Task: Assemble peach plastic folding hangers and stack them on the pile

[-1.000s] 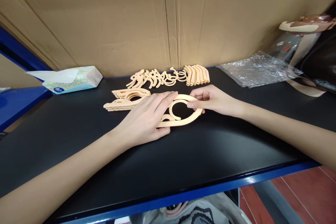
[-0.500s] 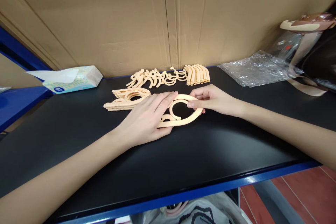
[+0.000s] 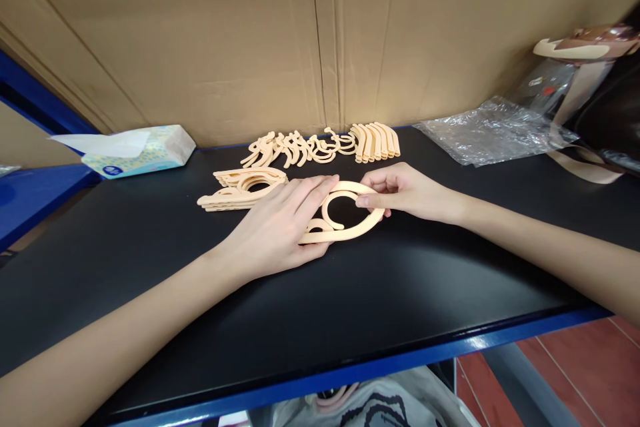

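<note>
Above the black table, a cream plastic piece (image 3: 350, 233) with a curved outer frame and a round hook inside is held between both hands. My left hand (image 3: 285, 223) lies over its left part, fingers wrapped round it and hiding that end. With thumb and fingers, my right hand (image 3: 395, 193) pinches its right end. Just behind my left hand sits a stack of similar cream pieces (image 3: 230, 199). Farther back, loose cream hooks (image 3: 295, 149) lie beside a row of cream curved tubes (image 3: 375, 142).
A tissue pack (image 3: 145, 152) sits at the back left. Clear plastic wrap (image 3: 493, 131) lies at the back right, near a bottle with a strap (image 3: 585, 90). Brown cardboard (image 3: 225, 40) stands behind the table (image 3: 400, 300), whose front edge is blue.
Both hands keep their hold on the cream piece. Its right end and my right hand have shifted very slightly to the left.
</note>
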The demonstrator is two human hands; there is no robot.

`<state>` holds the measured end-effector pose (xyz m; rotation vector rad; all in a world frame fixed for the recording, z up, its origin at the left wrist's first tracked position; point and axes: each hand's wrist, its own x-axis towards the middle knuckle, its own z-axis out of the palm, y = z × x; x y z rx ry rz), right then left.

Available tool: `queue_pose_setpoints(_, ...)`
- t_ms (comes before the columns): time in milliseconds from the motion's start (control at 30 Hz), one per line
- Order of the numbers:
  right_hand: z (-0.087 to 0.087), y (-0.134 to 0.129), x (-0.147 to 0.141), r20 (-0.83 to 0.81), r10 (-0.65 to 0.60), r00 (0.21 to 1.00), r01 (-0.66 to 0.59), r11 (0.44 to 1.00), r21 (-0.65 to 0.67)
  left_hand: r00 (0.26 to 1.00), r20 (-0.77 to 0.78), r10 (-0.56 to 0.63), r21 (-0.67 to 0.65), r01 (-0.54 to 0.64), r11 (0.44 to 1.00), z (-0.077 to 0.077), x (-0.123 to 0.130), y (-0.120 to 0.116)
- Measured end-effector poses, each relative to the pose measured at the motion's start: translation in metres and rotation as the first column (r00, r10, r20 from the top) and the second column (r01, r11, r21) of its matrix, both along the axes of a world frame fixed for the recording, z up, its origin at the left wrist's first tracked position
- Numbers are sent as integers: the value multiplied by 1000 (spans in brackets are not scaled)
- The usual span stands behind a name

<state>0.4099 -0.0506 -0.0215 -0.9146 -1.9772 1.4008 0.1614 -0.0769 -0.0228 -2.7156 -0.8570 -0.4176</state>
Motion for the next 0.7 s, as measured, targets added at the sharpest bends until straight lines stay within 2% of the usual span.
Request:
queue_pose_setpoints(367,-2,1,0,12,-14,1000,13,1000,15,1000,-2,7,-9,-7,1000,-1,1,0)
queue_pose_setpoints(700,-1,1,-1,-43,6,999,-8,999,-46,1000,9,-12,4,12,1000,-2,-1,1)
